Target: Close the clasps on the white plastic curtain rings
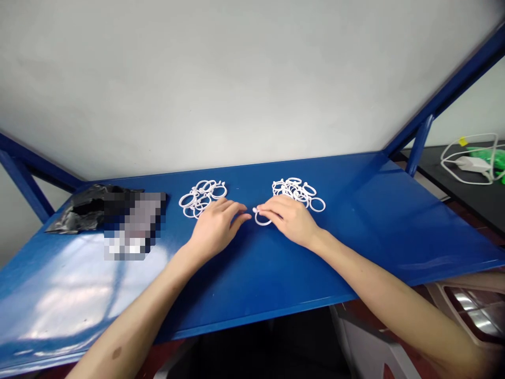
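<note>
Ring point(260, 223) in the right hand point(290, 216), pinched between thumb and fingers, with its lower curve showing below the grip; whether it touches the table point(252, 284) cannot be told. Its knob point(254, 210) points out of the pinch toward the left hand point(216, 223), which is just beside it, thumb and fingertips slightly spread and nothing visible between them.

A light pinch should serve best, since a hard squeeze could bend so thin a loop. Holding the knob clear of the fingertips leaves it easy to see and reach. Low wrists should help steadiness, and rings from the heaps are better taken singly, as they overlap and could snag.

Just beyond the right hand, partly covered by it, is the right pile point(309, 188); just beyond the left hand is the left pile point(186, 200). Both are slim white rounds, apparently smooth plastic, several showing knobs. The surface under the grip is glossy blue, bright with reflections to the left. Farther left lie a crumpled, shiny black bag point(84, 210) and a pixelated patch point(144, 216) that cannot be made out. Behind everything stands a matt, pale wall point(236, 79); far right of the grip, a white cable point(444, 158) loops beside green wrap point(489, 156).
</note>
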`<state>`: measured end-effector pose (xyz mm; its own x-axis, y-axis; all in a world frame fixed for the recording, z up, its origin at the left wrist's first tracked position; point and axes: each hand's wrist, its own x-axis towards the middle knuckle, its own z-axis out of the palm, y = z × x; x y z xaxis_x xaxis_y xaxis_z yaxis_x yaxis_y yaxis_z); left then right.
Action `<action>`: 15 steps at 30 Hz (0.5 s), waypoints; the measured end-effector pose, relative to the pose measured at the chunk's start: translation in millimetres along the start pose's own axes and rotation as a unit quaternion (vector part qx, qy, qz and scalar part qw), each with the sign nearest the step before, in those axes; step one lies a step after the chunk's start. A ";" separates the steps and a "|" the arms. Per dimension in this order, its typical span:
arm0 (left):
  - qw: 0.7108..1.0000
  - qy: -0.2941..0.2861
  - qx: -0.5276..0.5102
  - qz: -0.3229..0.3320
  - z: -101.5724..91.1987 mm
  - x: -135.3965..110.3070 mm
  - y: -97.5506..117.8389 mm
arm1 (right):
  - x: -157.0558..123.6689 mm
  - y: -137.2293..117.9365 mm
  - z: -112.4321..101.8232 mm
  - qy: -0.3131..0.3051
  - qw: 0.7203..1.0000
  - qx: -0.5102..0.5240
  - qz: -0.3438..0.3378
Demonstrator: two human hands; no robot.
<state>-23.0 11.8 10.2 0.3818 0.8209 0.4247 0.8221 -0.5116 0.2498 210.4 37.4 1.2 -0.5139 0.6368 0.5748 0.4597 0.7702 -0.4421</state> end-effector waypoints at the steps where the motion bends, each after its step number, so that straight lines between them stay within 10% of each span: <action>1: 0.999 0.005 0.039 -0.007 -4.3 0.7 -4.9 | 2.5 4.9 -6.3 0.015 1.000 -0.016 0.013; 8: 0.971 -0.087 0.196 -0.101 -16.0 -4.6 -25.7 | 8.5 51.5 -49.3 0.079 0.965 -0.149 0.201; 15: 0.989 -0.145 0.025 0.004 -8.6 -1.2 -7.0 | 10.9 59.1 -69.3 -0.022 0.961 -0.109 0.253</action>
<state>-32.8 12.2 15.4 0.4869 0.8592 0.1573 0.8358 -0.5106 0.2020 282.1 87.3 29.0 -0.2136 0.9322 0.2922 0.7967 0.3394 -0.5002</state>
